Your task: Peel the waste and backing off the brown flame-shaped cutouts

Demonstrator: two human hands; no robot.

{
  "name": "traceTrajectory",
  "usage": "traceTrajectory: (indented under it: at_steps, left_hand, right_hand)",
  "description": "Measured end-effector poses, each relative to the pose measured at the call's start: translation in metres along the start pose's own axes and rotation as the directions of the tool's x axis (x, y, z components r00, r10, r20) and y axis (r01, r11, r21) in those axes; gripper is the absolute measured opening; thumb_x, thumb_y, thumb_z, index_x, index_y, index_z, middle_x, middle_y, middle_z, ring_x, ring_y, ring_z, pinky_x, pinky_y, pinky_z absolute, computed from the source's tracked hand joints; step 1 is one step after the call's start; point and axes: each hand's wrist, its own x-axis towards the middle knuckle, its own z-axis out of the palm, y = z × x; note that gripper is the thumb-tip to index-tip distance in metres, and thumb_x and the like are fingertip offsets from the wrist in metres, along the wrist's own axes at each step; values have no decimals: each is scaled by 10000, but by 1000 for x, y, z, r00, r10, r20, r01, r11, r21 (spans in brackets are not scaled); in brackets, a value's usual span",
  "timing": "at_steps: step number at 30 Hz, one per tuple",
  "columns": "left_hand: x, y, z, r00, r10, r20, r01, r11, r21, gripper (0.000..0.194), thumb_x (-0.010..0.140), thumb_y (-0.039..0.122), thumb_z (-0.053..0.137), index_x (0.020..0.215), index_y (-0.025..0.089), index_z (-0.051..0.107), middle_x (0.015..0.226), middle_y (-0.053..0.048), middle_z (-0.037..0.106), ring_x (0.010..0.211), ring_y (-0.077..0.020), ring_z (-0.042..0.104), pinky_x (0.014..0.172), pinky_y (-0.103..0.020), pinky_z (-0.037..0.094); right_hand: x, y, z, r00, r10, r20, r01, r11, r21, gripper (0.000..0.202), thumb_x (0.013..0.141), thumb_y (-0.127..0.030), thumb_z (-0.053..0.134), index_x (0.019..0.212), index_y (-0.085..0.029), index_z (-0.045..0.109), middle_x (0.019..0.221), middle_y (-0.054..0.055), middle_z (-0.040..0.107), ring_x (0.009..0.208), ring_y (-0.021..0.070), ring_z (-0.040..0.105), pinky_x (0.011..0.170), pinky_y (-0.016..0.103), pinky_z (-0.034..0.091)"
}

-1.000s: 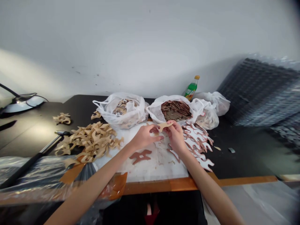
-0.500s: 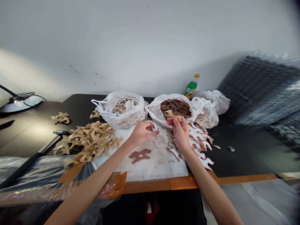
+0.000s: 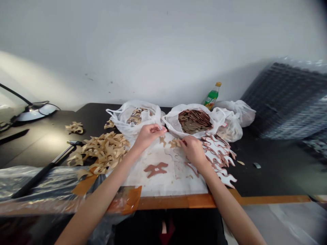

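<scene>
My right hand (image 3: 193,149) pinches a tan, wavy-edged cut piece (image 3: 174,143) over the white sheet (image 3: 178,185). My left hand (image 3: 149,136) is up near the left bag with thumb and fingertips together. Just below those fingertips shows another small tan piece (image 3: 162,141); I cannot tell whether the fingers hold it. On the sheet in front of me lies a reddish-brown wavy piece (image 3: 155,169) with a small pale mark. Beside my right wrist are heaped white-faced, brown-edged wavy pieces (image 3: 217,153).
Left of the sheet lies a pile of tan curled pieces (image 3: 102,149), beside a black-handled hammer (image 3: 51,165). Behind stand a left plastic bag (image 3: 122,120) and a right bag (image 3: 172,119) of brown pieces, with a green bottle (image 3: 211,97). Bubble-wrapped dark stacks (image 3: 286,98) stand right.
My right hand has come down and left from the right bag with a tan piece, onto the white sheet. My left hand has risen slightly toward the left bag. The view has shifted slightly.
</scene>
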Motion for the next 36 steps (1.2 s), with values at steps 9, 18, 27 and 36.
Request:
traceTrajectory:
  at_steps: [9, 18, 27, 36]
  left_hand:
    - [-11, -6, 25, 996, -57, 63, 66, 988, -139, 322, 781, 483, 838, 682, 187, 760, 755, -67, 741, 741, -198, 662, 686, -291, 473]
    - [-14, -14, 37, 955, -296, -33, 267, 901, -343, 375, 697, 516, 889, 724, 158, 779, 674, -32, 666, 649, -155, 558, 633, -281, 411]
    - [-30, -18, 58, 949, -317, -10, 269, 822, -502, 264, 706, 388, 849, 679, 158, 723, 639, 2, 601, 599, -120, 485, 577, -265, 377]
    - [-32, -12, 63, 928, -367, -60, 251, 737, -628, 281, 683, 388, 870, 809, 168, 749, 811, -18, 706, 670, -112, 593, 657, -246, 474]
  right_hand:
    - [5, -5, -12, 992, 65, -105, -42, 978, 207, 79, 890, -123, 619, 899, -202, 616, 837, 28, 615, 730, 188, 585, 669, 294, 420]
    - [-4, -38, -12, 893, -205, -400, 215, 976, -21, 267, 972, -263, 688, 1233, -243, 638, 1152, 111, 715, 1058, 283, 637, 917, 435, 468]
    - [-9, -58, -6, 907, -246, -341, 247, 968, -40, 408, 931, -245, 670, 1332, -243, 595, 1259, 102, 706, 1145, 295, 632, 985, 465, 409]
    - [-7, -41, 5, 966, -165, -201, 148, 984, -100, 344, 977, -329, 698, 1307, -248, 638, 1313, 130, 687, 1202, 328, 590, 998, 477, 380]
